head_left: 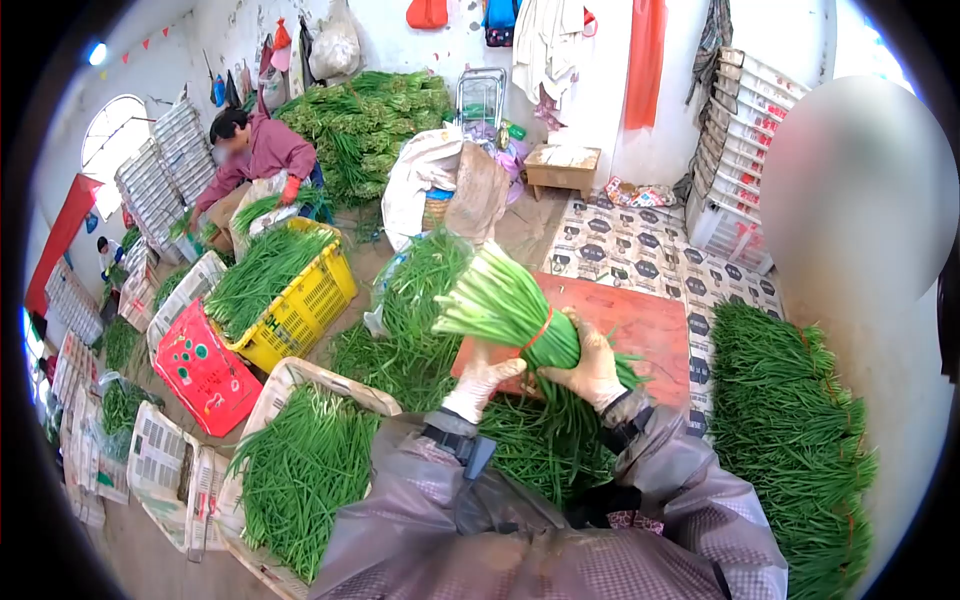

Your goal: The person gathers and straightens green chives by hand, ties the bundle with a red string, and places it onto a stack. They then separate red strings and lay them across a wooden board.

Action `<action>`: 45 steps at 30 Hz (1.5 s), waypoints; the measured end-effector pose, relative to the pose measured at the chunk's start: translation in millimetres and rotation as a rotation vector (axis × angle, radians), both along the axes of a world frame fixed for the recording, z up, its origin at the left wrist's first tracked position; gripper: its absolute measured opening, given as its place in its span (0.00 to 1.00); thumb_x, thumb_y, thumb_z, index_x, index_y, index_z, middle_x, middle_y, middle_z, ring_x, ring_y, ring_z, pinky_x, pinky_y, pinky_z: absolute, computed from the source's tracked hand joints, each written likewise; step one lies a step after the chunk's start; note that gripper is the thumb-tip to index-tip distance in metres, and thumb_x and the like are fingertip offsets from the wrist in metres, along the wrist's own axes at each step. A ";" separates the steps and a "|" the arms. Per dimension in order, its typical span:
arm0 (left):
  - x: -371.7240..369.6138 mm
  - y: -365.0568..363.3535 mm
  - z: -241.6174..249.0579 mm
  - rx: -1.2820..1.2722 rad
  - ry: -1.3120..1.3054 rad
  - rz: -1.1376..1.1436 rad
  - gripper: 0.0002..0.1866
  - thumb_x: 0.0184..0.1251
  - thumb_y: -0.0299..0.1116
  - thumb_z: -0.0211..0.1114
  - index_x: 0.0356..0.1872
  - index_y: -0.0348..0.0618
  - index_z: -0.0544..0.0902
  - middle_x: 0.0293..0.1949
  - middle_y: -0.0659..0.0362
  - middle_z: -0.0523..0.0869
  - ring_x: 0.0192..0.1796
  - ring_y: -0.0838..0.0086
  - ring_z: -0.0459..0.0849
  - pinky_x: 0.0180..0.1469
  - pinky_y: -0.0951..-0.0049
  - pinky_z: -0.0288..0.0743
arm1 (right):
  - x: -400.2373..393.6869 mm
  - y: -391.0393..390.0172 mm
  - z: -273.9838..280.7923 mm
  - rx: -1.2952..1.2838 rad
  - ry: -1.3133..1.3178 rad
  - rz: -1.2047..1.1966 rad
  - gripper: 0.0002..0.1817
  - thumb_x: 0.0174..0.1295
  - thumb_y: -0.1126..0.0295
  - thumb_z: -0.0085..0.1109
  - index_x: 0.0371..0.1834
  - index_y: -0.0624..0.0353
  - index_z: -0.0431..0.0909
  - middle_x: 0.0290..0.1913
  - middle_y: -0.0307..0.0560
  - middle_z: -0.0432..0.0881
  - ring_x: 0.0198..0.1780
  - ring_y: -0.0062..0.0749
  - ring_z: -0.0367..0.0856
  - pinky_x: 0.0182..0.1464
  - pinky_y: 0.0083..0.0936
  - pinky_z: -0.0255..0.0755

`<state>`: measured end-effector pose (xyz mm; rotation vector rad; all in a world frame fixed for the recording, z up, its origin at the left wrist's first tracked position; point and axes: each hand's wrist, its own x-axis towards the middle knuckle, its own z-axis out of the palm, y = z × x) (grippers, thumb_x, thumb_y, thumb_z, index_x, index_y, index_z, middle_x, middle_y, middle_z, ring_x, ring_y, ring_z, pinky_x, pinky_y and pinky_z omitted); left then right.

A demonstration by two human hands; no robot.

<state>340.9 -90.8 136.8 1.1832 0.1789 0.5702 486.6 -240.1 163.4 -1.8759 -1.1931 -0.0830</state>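
A thick bundle of green stalks with pale ends (510,305) is held up over a red board (640,325). An orange band (540,328) goes round it. My right hand (590,365), in a pale glove, is wrapped round the bundle's right side, below the band. My left hand (482,384), gloved too, is at the lower left of the bundle, fingers apart and thumb towards the stalks; whether it touches them is unclear. The leafy ends hang down over loose greens (530,445) in front of my body.
Left of me are a white crate of greens (270,410), a yellow crate (325,300) and a red panel (205,370). Stacked bundles (790,440) lie at the right by the wall. A co-worker (265,150) sits at the back left, near a large green pile (365,125).
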 end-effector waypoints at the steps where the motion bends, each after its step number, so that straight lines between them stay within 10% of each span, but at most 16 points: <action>1: 1.4 -8.5 2.2 -0.052 -0.002 -0.020 0.49 0.52 0.29 0.77 0.75 0.45 0.58 0.69 0.56 0.69 0.71 0.66 0.66 0.70 0.63 0.62 | -5.9 1.6 -5.6 0.029 -0.036 0.041 0.55 0.34 0.55 0.81 0.69 0.64 0.65 0.56 0.61 0.79 0.59 0.50 0.79 0.64 0.38 0.71; 7: -16.6 -21.1 11.6 -0.063 -0.088 0.000 0.33 0.51 0.25 0.75 0.62 0.41 0.74 0.54 0.61 0.81 0.56 0.72 0.79 0.61 0.68 0.73 | -29.8 -22.5 47.0 0.044 0.064 0.324 0.42 0.48 0.57 0.76 0.66 0.62 0.69 0.58 0.56 0.79 0.63 0.49 0.75 0.68 0.39 0.65; 16: -32.5 -37.0 22.6 0.125 -0.090 0.007 0.33 0.48 0.28 0.78 0.59 0.40 0.77 0.52 0.62 0.82 0.55 0.72 0.79 0.60 0.69 0.72 | -64.2 -23.6 87.7 0.181 -0.586 0.127 0.08 0.57 0.71 0.66 0.36 0.57 0.76 0.33 0.44 0.79 0.35 0.37 0.77 0.43 0.32 0.69; 18: -34.9 -33.6 19.7 0.251 -0.095 0.037 0.35 0.46 0.31 0.81 0.59 0.39 0.76 0.55 0.61 0.82 0.56 0.71 0.79 0.62 0.68 0.71 | -73.9 -28.8 97.5 0.432 0.091 0.266 0.06 0.62 0.70 0.64 0.35 0.57 0.76 0.33 0.41 0.79 0.33 0.30 0.75 0.41 0.29 0.69; 24: -32.7 -23.6 1.3 0.595 -0.126 0.175 0.42 0.48 0.41 0.82 0.65 0.39 0.71 0.60 0.58 0.80 0.60 0.70 0.78 0.66 0.65 0.69 | -64.7 -73.8 128.7 0.402 0.597 0.579 0.08 0.68 0.72 0.56 0.31 0.63 0.78 0.30 0.42 0.80 0.33 0.22 0.75 0.41 0.23 0.69; 32: -29.5 -29.9 4.5 0.646 -0.123 0.149 0.44 0.49 0.41 0.82 0.67 0.39 0.69 0.62 0.58 0.78 0.64 0.70 0.75 0.69 0.66 0.66 | -89.0 -70.8 142.2 0.446 0.145 0.348 0.16 0.60 0.79 0.57 0.53 0.60 0.79 0.56 0.49 0.77 0.61 0.36 0.73 0.61 0.31 0.69; 41: -34.9 -43.6 15.1 0.693 -0.057 0.046 0.39 0.55 0.36 0.78 0.67 0.40 0.69 0.63 0.59 0.77 0.64 0.70 0.74 0.69 0.66 0.66 | -75.0 -61.7 161.1 0.320 -0.208 0.377 0.20 0.58 0.80 0.55 0.55 0.60 0.78 0.57 0.52 0.76 0.62 0.46 0.72 0.65 0.38 0.64; 42: -34.8 -47.5 12.0 0.470 -0.038 -0.055 0.39 0.55 0.50 0.76 0.67 0.50 0.71 0.67 0.64 0.74 0.72 0.70 0.66 0.76 0.61 0.52 | -72.8 -58.5 163.6 0.293 -0.213 0.377 0.18 0.58 0.76 0.57 0.54 0.58 0.80 0.57 0.53 0.77 0.62 0.48 0.72 0.66 0.40 0.63; 45: -35.5 -46.5 11.0 0.695 0.109 -0.099 0.40 0.55 0.49 0.76 0.68 0.49 0.69 0.66 0.65 0.75 0.71 0.72 0.67 0.75 0.63 0.54 | -69.9 -52.5 183.0 0.132 -0.310 0.417 0.18 0.58 0.73 0.60 0.53 0.54 0.81 0.59 0.55 0.77 0.61 0.50 0.73 0.65 0.42 0.65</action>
